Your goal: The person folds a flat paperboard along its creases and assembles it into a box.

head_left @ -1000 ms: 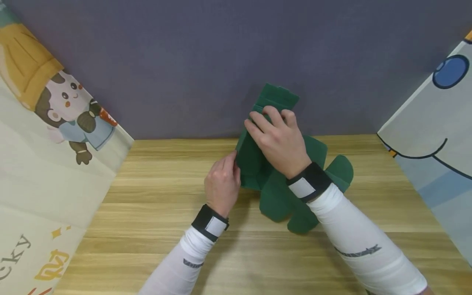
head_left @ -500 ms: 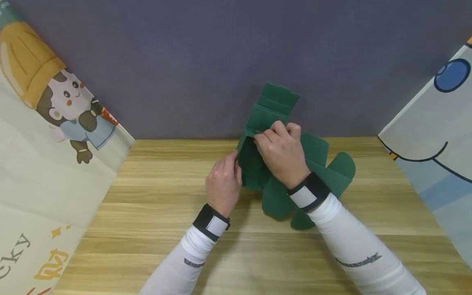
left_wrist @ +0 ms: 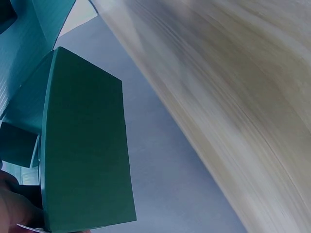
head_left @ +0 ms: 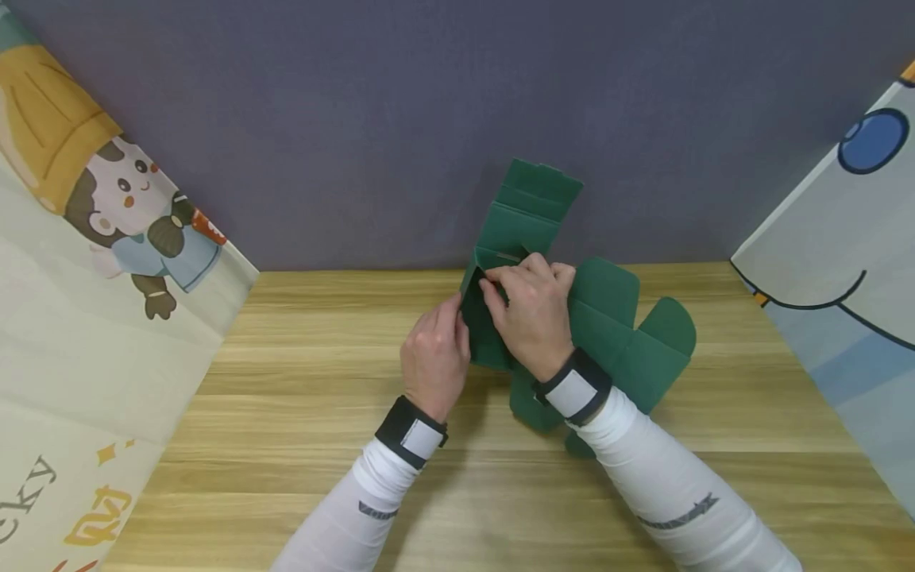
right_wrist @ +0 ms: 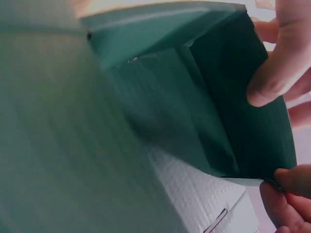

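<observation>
A green cardboard box (head_left: 518,222), partly folded, stands on the wooden table. Its left side wall (left_wrist: 87,141) is raised, and a long creased panel rises at the back. My left hand (head_left: 434,353) grips that side wall near the front, the thumb (right_wrist: 272,87) lying flat on the inner face. At the far left corner my right hand (head_left: 532,314) pinches the folded edge between thumb and fingers (right_wrist: 294,180). The inside of the box shows in the right wrist view. Beneath the right wrist, part of the cardboard is hidden.
Rounded flaps (head_left: 668,326) of the same cardboard spread out to the right over the table (head_left: 322,349). A dark grey backdrop (head_left: 357,135) stands right behind the table, and printed cloths (head_left: 50,318) flank it on both sides.
My right hand has moved down from the tall back panel to the far left corner, uncovering the panel's creases. My left hand has stayed at the side wall.
</observation>
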Motion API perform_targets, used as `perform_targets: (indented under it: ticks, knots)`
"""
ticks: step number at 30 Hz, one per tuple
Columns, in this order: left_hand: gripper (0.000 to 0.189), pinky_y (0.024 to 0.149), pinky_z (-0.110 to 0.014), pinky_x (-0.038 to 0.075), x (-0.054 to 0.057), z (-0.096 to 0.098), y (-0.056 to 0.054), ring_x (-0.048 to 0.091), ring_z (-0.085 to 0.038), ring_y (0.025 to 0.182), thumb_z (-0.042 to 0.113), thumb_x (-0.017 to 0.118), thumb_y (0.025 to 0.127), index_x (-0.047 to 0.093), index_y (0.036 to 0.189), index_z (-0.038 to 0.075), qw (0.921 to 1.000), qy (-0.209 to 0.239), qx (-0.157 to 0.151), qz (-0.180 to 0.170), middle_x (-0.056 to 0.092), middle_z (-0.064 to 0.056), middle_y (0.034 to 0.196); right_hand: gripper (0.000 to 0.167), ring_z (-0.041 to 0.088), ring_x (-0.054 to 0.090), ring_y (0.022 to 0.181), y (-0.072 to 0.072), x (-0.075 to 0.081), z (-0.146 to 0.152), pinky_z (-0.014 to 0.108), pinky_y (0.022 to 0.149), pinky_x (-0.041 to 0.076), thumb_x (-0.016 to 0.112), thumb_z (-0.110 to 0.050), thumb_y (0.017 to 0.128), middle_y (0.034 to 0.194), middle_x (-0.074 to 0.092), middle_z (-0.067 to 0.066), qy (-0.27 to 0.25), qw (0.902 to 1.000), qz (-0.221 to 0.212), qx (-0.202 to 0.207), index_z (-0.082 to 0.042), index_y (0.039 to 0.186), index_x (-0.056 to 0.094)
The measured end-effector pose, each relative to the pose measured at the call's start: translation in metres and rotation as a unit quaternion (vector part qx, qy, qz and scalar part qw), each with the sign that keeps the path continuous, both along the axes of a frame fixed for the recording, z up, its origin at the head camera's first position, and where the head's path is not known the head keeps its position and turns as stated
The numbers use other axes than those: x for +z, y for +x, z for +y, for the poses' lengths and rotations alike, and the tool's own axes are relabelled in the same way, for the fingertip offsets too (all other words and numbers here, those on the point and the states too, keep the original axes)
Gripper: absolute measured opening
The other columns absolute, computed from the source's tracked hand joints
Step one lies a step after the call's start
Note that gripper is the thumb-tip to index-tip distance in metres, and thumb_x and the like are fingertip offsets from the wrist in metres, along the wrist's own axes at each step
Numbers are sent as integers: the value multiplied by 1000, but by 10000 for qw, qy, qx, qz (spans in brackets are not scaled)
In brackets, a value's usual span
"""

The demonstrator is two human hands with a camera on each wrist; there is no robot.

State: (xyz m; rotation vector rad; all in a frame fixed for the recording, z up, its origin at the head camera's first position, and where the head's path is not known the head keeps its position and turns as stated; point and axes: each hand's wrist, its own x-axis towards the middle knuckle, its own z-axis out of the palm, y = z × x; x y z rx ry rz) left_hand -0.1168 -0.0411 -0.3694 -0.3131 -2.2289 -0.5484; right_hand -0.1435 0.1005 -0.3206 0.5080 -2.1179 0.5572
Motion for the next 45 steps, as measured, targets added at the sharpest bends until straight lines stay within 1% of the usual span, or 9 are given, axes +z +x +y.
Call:
perform_targets:
  ticks: [7, 11, 19, 22, 25, 30, 33, 39, 45]
  knots:
    - [24, 63, -33, 58, 1, -2, -1, 71, -20, 80, 8, 60, 91, 66, 114, 8, 9999, -10, 99, 39, 74, -8, 96, 15, 25, 54, 83, -3, 3, 8, 48, 78, 31, 71, -22, 89, 87, 75, 4, 532, 9979, 351, -76, -11, 97, 76]
    - [24, 64, -34, 58, 0, -4, -2, 71, -21, 80, 8, 60, 91, 66, 114, 8, 9999, -7, 135, 80, 74, -8, 96, 19, 26, 53, 85, -3, 10, 15, 49, 77, 31, 70, -26, 89, 91, 74, 4, 708, 9969, 339, -32, -12, 100, 76]
    - [24, 58, -34, 58, 0, -6, -3, 70, -21, 78, 8, 60, 91, 66, 114, 9, 9997, -17, 241, 16, 74, -8, 96, 21, 28, 52, 87, -6, 43, 38, 51, 77, 28, 65, -27, 93, 95, 74, 6, 546, 9985, -17, -92, -12, 104, 74]
    - [24, 58, -34, 58, 1, -7, -2, 70, -21, 78, 8, 61, 90, 65, 114, 9, 9997, -4, 260, 27, 74, -8, 96, 25, 32, 52, 92, -13, 58, 50, 51, 77, 28, 66, -24, 92, 106, 71, 10, 296, 9983, -342, -360, -12, 113, 71]
    - [24, 58, -34, 58, 1, -7, -2, 71, -21, 79, 8, 61, 91, 65, 114, 9, 9996, -3, 280, 48, 74, -8, 96, 40, 37, 50, 104, -21, 72, 62, 52, 79, 29, 66, -26, 92, 122, 63, 14, 52, 9933, -989, -599, -11, 128, 62]
    - [24, 58, -34, 58, 0, -7, -2, 71, -21, 79, 8, 61, 91, 66, 114, 10, 9996, 11, 284, 73, 74, -8, 96, 58, 41, 49, 114, -32, 86, 74, 56, 86, 31, 62, -30, 94, 133, 56, 18, -124, 9714, -2315, -520, -9, 145, 43]
    - [24, 57, -33, 57, -2, -8, -3, 70, -21, 78, 8, 60, 91, 66, 114, 10, 9996, 0, 283, 78, 74, -8, 96, 54, 37, 54, 105, -37, 88, 77, 54, 85, 30, 62, -26, 95, 126, 59, 18, -110, 9623, -2693, -370, -9, 143, 45]
    - [26, 57, -33, 58, -2, -9, -3, 70, -21, 79, 7, 58, 91, 65, 116, 10, 9995, -72, 292, 28, 74, -8, 97, 28, 34, 56, 89, -37, 86, 75, 50, 82, 33, 67, -18, 92, 107, 65, 17, 134, 9715, -2357, -201, -5, 117, 67]
    - [29, 58, -34, 58, 0, -11, -4, 70, -21, 80, 6, 59, 90, 65, 118, 11, 9995, -35, 321, 10, 74, -8, 99, 19, 30, 64, 82, -30, 82, 67, 41, 73, 49, 70, -14, 89, 98, 70, 15, 220, 9831, -1811, 169, -4, 105, 70]
